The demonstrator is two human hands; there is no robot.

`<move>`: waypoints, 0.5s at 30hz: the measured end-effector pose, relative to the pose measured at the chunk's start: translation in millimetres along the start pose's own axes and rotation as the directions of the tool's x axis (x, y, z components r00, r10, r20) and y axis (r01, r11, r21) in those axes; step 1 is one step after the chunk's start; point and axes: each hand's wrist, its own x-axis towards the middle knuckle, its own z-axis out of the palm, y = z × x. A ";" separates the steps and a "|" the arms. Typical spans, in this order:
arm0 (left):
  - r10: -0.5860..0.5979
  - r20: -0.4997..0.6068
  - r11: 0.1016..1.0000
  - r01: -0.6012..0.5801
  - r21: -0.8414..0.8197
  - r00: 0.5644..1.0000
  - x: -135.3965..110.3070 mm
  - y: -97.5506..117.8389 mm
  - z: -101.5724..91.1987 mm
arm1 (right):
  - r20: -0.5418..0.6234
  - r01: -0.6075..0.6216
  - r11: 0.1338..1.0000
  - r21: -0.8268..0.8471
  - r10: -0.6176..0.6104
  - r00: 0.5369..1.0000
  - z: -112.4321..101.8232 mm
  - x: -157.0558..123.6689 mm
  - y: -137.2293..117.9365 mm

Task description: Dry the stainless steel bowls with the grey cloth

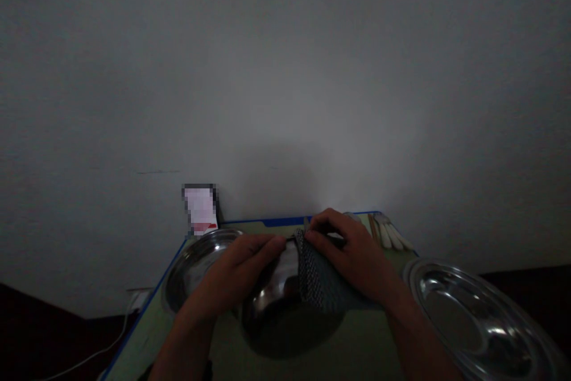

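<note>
A shiny steel bowl [274, 292] is held tilted above the near middle of the table. My left hand [245, 265] is closed on its left side, the thumb lying along the rim. My right hand [352, 253] pinches a grey-blue checked cloth [323, 283] against the right part of the rim. Part of the cloth hangs below the right hand and covers that side of the bowl. The bowl's underside is in dark shadow, and the fingers behind the rim are hidden.
Left of the bowl stands a steel basin [191, 271]; a wide steel tray [464, 315] lies at the right. Several white-handled utensils [390, 232] rest at the back right corner. A blurred upright card or screen [200, 208] leans near the wall. A white cable [111, 342] hangs at left.
</note>
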 end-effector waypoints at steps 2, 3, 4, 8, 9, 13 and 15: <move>-0.019 0.021 1.000 0.019 -0.003 1.000 0.0 -2.3 1.2 | 0.086 0.067 0.998 0.023 -0.069 0.994 -4.9 -0.5 0.1; -0.018 0.018 1.000 0.018 0.004 1.000 -0.2 -3.3 2.1 | 0.121 0.099 0.994 0.043 -0.103 0.987 -6.8 -1.0 0.1; -0.013 0.009 1.000 0.013 0.013 1.000 -0.5 -4.1 3.0 | 0.149 0.127 0.990 0.064 -0.136 0.980 -8.0 -1.7 0.1; 0.005 0.017 1.000 -0.006 0.024 1.000 -2.3 -4.2 5.1 | 0.250 0.164 0.980 0.111 -0.187 0.950 -6.6 -4.8 -1.7; 0.009 0.007 1.000 -0.009 0.023 1.000 -2.9 -3.4 4.9 | 0.275 0.153 0.983 0.104 -0.176 0.945 -5.5 -5.6 -2.3; 0.020 -0.008 0.999 -0.020 0.025 1.000 -4.7 -0.6 2.8 | 0.327 0.093 0.995 0.039 -0.101 0.940 -2.9 -5.5 -2.7; 0.014 0.006 1.000 -0.014 0.010 1.000 -4.9 -1.3 0.9 | 0.312 0.076 0.997 0.010 -0.075 0.947 -3.2 -3.3 0.2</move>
